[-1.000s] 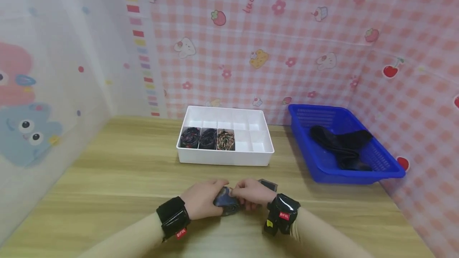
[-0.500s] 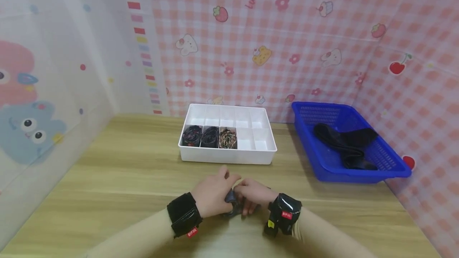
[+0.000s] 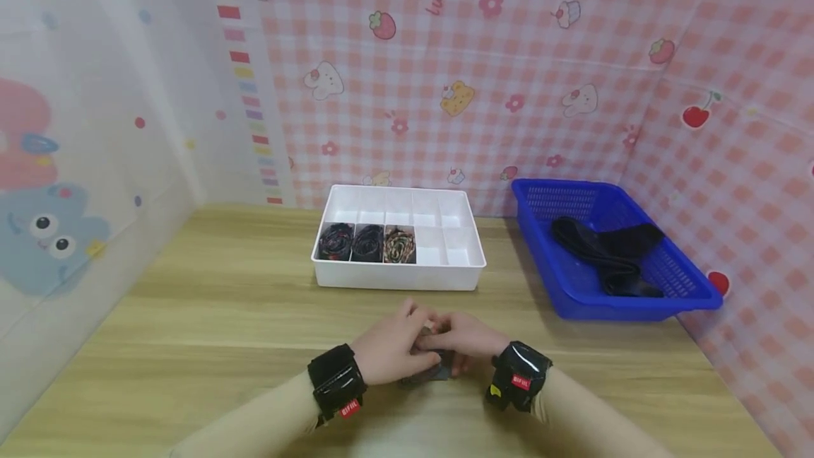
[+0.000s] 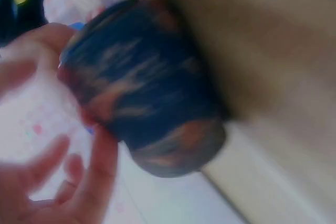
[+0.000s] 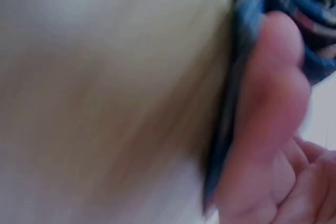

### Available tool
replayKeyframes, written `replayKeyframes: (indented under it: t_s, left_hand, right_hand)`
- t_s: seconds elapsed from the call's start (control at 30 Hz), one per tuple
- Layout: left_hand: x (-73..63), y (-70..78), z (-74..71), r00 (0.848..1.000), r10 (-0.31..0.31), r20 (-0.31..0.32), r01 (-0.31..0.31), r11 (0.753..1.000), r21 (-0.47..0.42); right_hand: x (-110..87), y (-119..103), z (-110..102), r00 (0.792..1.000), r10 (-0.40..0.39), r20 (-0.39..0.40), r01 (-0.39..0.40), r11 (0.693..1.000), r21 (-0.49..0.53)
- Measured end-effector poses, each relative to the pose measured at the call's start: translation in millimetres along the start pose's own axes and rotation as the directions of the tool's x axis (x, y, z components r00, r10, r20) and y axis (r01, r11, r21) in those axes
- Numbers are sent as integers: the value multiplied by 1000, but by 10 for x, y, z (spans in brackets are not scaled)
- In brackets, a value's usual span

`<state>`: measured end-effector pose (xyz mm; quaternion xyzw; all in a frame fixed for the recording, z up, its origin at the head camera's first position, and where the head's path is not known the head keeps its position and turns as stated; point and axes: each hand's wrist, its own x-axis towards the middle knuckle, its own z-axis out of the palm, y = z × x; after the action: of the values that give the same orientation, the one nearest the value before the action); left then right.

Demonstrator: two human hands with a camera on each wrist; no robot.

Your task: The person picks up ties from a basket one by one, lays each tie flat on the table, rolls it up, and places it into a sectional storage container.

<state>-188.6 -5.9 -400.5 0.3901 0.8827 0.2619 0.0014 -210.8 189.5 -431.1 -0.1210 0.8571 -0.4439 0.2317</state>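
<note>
Between the hands lies a roll of blue cloth with orange patches, low over the table. My left hand reaches round its left side. One left finger touches the roll's edge, with the other fingers apart from it. My right hand holds the cloth from the right, thumb above. In the right wrist view a finger lies along a flat length of the cloth, beside the wound layers. Much of the roll is hidden from the head view.
Behind the hands stands a white divided box, with three dark or patterned cloth rolls in its front row. To the right, a blue basket holds black cloth pieces. Patterned curtains close off the back and sides.
Both hands have moved slightly right and closer together. The cloth's flat end, seen right of the right hand earlier, no longer shows there. My left fingers have spread off the roll.
</note>
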Motion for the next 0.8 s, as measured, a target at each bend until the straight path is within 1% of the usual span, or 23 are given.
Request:
replayKeyframes:
  t_s: [0.07,0.13,0.2,0.27,0.33,0.4,0.43,0.5,0.6,0.7,0.8]
  left_hand:
    - [-6,-54,6,1000,-12,-11,12,1000,-28]
    - [-4,-122,32,1000,-24,-15,24,1000,3]
    - [-4,-182,46,999,-51,-8,51,998,35]
    - [1,-224,53,996,-85,11,84,994,75]
    - [-3,-231,54,992,-117,45,111,987,112]
    - [-20,-207,70,986,-138,90,123,981,151]
    - [-29,-186,87,984,-142,110,122,977,172]
    - [-52,-127,121,982,-137,130,108,972,207]
    - [-78,-52,176,984,-132,122,99,964,246]
    - [-88,7,199,985,-124,122,87,958,275]
    - [-89,36,228,985,-101,136,58,955,292]
  right_hand:
    - [10,48,-34,996,-4,-84,-1,998,-58]
    - [16,81,-49,988,-33,-153,12,991,-135]
    - [22,94,-50,979,-91,-181,52,976,-212]
    - [14,92,-46,968,-158,-195,95,949,-300]
    - [3,94,-41,956,-223,-191,135,911,-390]
    - [-15,96,-36,948,-262,-182,158,880,-449]
    - [-24,100,-36,946,-274,-171,166,868,-468]
    - [-35,111,-40,945,-288,-152,183,854,-486]
    - [-40,125,-56,950,-285,-128,191,853,-485]
    - [-33,136,-83,960,-262,-98,183,853,-489]
    - [-21,152,-138,966,-257,-25,215,855,-471]
